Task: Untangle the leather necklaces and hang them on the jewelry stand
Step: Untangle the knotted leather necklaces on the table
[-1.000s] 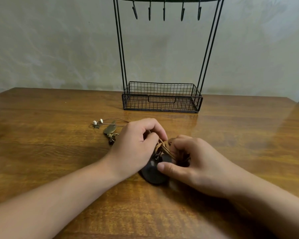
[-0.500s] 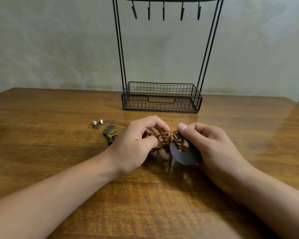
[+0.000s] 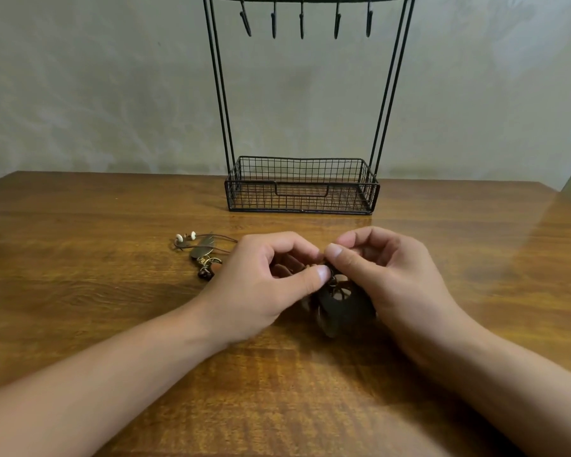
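A glossy wooden table stands against a pale mottled wall

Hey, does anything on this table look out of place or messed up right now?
Nothing broken or spilled. The necklaces are still bunched between the left hand and right hand, one pendant end trails loose on the table, and the stand's hooks hang bare.

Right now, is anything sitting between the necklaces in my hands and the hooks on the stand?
Nothing visible. The table between your hands and the jewelry stand is bare, and all five hooks hang free. The other necklace lies off to the left.
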